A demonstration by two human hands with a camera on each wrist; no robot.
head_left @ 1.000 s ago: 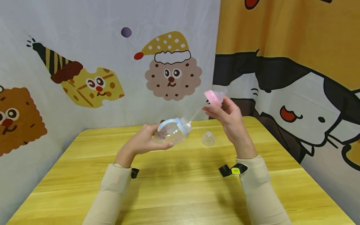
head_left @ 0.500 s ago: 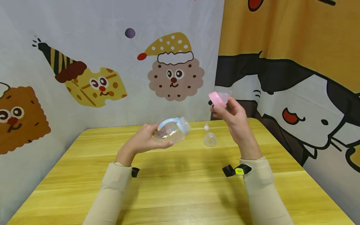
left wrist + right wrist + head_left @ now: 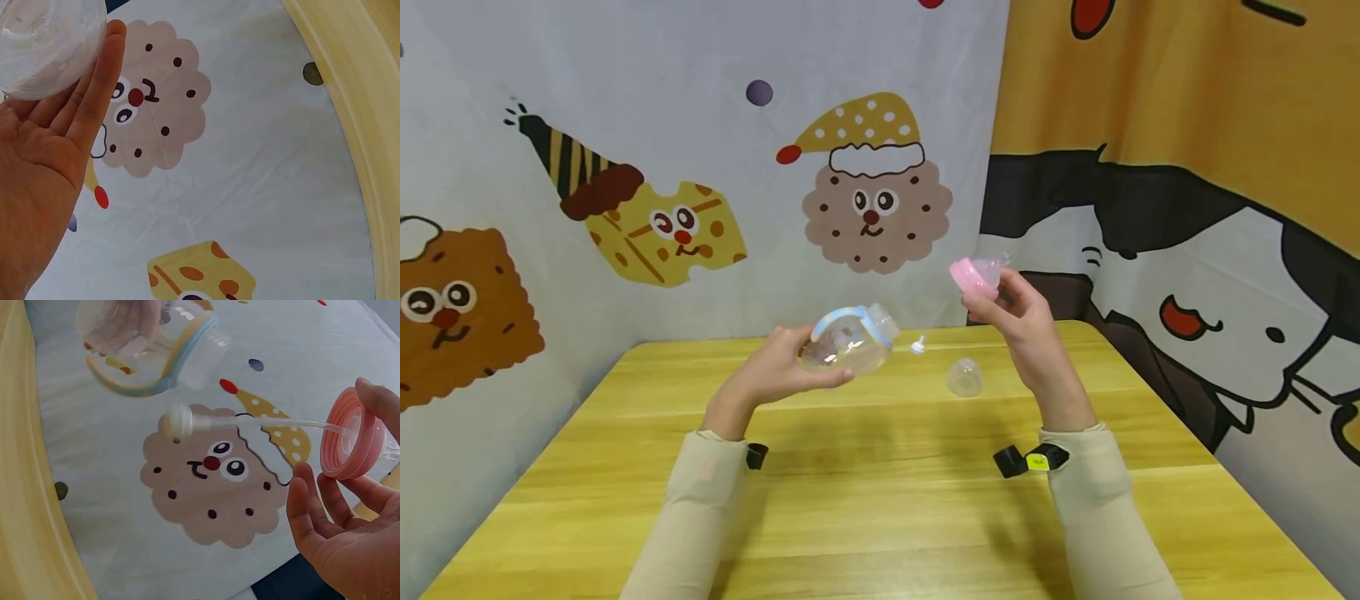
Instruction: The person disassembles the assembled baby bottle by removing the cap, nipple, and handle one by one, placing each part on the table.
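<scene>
Left fingers [image 3: 99, 100] cup bottle [image 3: 850, 343]; right fingers [image 3: 302, 509] pinch cap [image 3: 973, 279].

No readable text or numbers. Yellow label [image 3: 1037, 462] on black right-wrist device [image 3: 1011, 462]: print too small.

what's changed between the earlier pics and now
The straw's weighted end left the mouth of the bottle, swung right, then partway back left. The left hand still holds the bottle, the right hand the pink collar; the clear cap stays on the table.
</scene>
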